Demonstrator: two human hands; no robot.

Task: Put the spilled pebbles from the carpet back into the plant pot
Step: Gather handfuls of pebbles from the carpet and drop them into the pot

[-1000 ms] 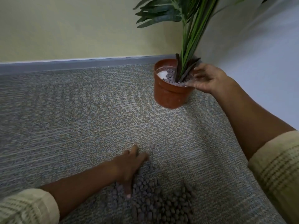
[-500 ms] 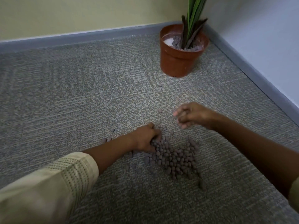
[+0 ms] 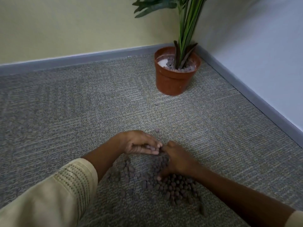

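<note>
A heap of brown spilled pebbles [image 3: 173, 187] lies on the grey carpet [image 3: 65, 120] in front of me. My left hand [image 3: 139, 142] and my right hand [image 3: 177, 158] are cupped together over the heap's far side, fingertips nearly touching, with pebbles between the palms. Two single pebbles [image 3: 157, 129] lie apart, farther towards the pot. The terracotta plant pot [image 3: 175, 81] stands upright in the corner, with pebbles and white filling around the green plant's stems [image 3: 185, 38].
Grey skirting boards [image 3: 255, 95] run along two walls that meet behind the pot. The carpet stretches wide to the left. My cream sleeves frame the bottom of the view.
My right hand came back from the pot to the heap. Both hands have since closed in on the pebbles from either side. The view tilted up, so the plant's leaves show again.
</note>
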